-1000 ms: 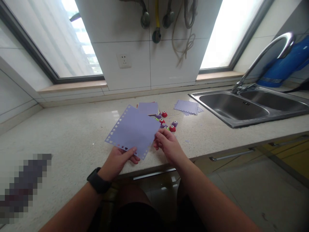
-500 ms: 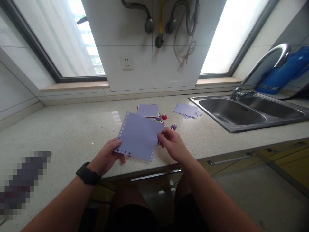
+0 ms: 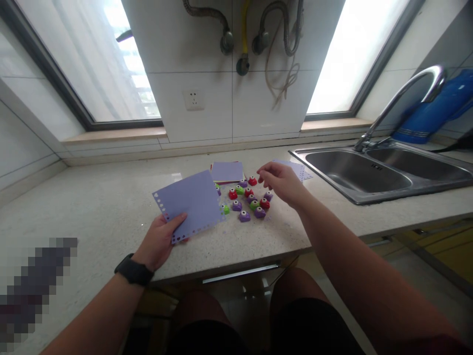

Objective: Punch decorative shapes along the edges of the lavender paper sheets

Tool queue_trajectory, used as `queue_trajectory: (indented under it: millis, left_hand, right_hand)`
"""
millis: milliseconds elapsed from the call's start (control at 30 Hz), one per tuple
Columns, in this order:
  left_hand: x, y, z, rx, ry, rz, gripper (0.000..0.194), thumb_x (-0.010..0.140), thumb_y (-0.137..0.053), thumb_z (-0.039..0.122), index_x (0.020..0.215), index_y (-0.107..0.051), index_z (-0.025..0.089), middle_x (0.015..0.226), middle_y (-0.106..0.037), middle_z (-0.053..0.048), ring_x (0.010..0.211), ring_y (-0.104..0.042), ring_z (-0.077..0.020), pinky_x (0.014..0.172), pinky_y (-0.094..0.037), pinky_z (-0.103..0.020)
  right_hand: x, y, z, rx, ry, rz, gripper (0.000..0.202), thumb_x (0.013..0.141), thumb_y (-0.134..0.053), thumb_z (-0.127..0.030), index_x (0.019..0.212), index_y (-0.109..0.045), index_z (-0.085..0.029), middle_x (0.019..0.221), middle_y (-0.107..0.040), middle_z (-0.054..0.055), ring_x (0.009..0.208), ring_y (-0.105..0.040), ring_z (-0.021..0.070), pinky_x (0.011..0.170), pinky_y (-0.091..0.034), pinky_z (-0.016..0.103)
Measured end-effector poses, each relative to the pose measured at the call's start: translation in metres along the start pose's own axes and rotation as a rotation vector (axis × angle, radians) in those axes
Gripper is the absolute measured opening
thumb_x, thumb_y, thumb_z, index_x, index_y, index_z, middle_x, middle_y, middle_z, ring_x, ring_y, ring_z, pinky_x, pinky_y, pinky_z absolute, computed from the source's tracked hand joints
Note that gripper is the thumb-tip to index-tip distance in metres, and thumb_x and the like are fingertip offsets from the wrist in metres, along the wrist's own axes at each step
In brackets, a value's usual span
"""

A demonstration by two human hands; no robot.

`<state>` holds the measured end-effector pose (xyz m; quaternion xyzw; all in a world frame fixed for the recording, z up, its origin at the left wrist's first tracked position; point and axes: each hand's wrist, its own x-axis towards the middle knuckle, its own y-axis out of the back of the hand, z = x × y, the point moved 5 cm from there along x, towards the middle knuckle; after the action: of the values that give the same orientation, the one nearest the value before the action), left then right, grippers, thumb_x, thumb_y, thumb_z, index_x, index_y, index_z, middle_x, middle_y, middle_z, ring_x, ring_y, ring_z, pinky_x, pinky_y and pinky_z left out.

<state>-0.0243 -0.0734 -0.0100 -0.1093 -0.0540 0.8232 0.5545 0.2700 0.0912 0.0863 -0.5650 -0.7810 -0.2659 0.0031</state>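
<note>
My left hand grips a lilac sheet of paper by its lower left corner, thumb on top. Small shaped holes run along several of the sheet's edges. My right hand hovers over the counter, fingers loosely bent and apart, with nothing visible in them. Below and left of it lie several small paper punches in purple, green and red, among them a red punch and a purple punch. Part of the group is hidden behind the held sheet. Punched lilac sheets lie partly behind my right hand.
A stack of paper with a lilac sheet on top lies at the back of the counter. To the right are a steel double sink, a tap and a blue container. A wall socket is behind.
My right hand has let go of the lilac sheet and moved up and right. The sheet has shifted left and tilted in my left hand, uncovering the paper punches.
</note>
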Motion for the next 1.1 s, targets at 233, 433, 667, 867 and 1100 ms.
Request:
queue_trajectory:
  millis: [233, 433, 667, 867, 1100]
  left_hand:
    - [0.0, -0.004, -0.004, -0.047, -0.051, -0.014, 0.043, 0.077, -0.085, 0.033, 0.115, -0.075, 0.015, 0.108, -0.08, -0.008, 0.095, -0.074, -0.0222, 0.085, -0.061, -0.032]
    - [-0.002, -0.004, -0.003, -0.043, -0.052, -0.005, 0.048, 0.076, -0.085, 0.037, 0.119, -0.074, 0.016, 0.114, -0.079, -0.01, 0.1, -0.075, -0.0263, 0.095, -0.058, -0.039]
    - [-0.003, -0.005, -0.001, -0.037, -0.016, 0.018, 0.046, 0.076, -0.086, 0.036, 0.115, -0.074, 0.016, 0.109, -0.08, -0.009, 0.092, -0.076, -0.0259, 0.081, -0.063, -0.037]
    - [-0.001, -0.001, -0.005, 0.08, -0.001, 0.043, 0.04, 0.079, -0.083, 0.038, 0.108, -0.071, 0.013, 0.088, -0.076, -0.005, 0.062, -0.068, -0.018, 0.046, -0.06, -0.03]
    - [0.0, 0.001, -0.003, 0.179, -0.047, 0.067, 0.036, 0.084, -0.078, 0.04, 0.106, -0.07, 0.014, 0.085, -0.072, -0.001, 0.047, -0.06, -0.0129, 0.041, -0.058, -0.029]
  right_hand:
    - [0.043, -0.023, 0.018, -0.665, 0.123, -0.19, 0.024, 0.092, -0.056, -0.031, 0.107, -0.071, -0.02, 0.099, -0.077, 0.01, 0.084, -0.068, 0.0223, 0.074, -0.051, 0.036]
    - [0.063, -0.068, 0.039, -0.802, 0.119, -0.364, 0.02, 0.076, -0.073, -0.031, 0.093, -0.077, -0.021, 0.094, -0.078, 0.012, 0.089, -0.068, 0.0278, 0.077, -0.05, 0.036]
    - [0.072, -0.066, 0.033, -0.787, 0.149, -0.334, 0.015, 0.067, -0.082, -0.026, 0.079, -0.076, -0.021, 0.094, -0.076, 0.013, 0.096, -0.068, 0.0325, 0.081, -0.05, 0.04]
    - [0.073, -0.046, 0.025, -0.078, 0.084, -0.101, 0.03, 0.087, -0.068, -0.045, 0.103, -0.064, -0.02, 0.093, -0.075, 0.01, 0.08, -0.072, 0.0231, 0.07, -0.055, 0.038]
    - [0.048, -0.073, 0.019, 0.655, 0.017, -0.151, 0.042, 0.071, -0.088, -0.034, 0.098, -0.058, -0.022, 0.1, -0.072, 0.002, 0.078, -0.072, 0.0144, 0.08, -0.06, 0.037]
